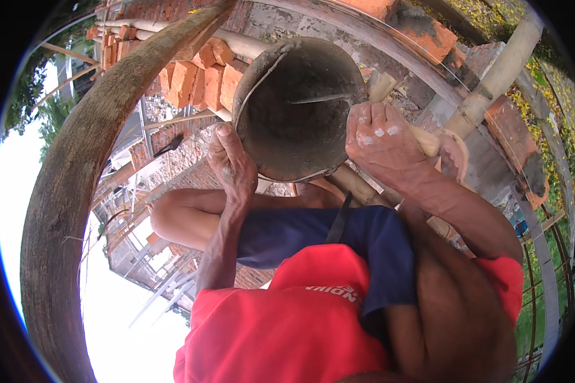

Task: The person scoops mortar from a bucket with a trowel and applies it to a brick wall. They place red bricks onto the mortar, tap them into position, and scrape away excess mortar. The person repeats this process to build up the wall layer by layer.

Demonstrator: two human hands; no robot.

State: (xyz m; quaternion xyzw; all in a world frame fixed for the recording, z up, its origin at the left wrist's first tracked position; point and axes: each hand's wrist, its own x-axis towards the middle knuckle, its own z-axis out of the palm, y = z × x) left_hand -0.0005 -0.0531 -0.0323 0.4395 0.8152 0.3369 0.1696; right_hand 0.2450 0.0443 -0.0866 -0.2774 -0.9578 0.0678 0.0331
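A round, dark, mortar-stained bucket [303,137] is tilted so that its mouth faces me, with grey residue coating the inside. My left hand [232,159] grips its left side, thumb up by the rim and fingers partly hidden. At the right rim, my right hand [383,137] is closed in a fist, with pale mortar on the knuckles. From that fist sticks out the wooden handle of a trowel [426,140]. A thin blade edge shows inside the bucket, in line with the fist. How the right fingers touch the rim is hidden.
A thick wooden pole [76,147] rises close on the left. Orange bricks [201,80] are stacked behind the bucket, and a brick with mortar [428,35] lies at the upper right. A bamboo pole [498,76] crosses on the right. My bent leg [191,217] is below the bucket.
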